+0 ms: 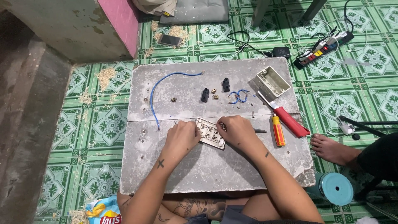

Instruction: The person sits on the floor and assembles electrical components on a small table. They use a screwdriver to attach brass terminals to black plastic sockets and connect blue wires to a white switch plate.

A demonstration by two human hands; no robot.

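A pale switch plate [210,133] with several rectangular slots lies on a grey concrete slab [207,166]. My left hand [182,137] grips its left end. My right hand [237,130] presses on its right end and holds a thin dark metal tool [259,130] whose tip pokes out to the right. Beyond the plate lie two black switch modules [205,95] [226,84], small brass terminals [214,91] [173,99], a long blue wire [155,89] and a coiled blue wire [238,96].
A cream wall box [272,81], a red-handled knife [290,120] and a red-and-yellow screwdriver [278,130] lie at the slab's right. A power strip [323,47] and a phone [170,40] sit on the green tiled floor. Another person's bare foot [329,148] rests at the right.
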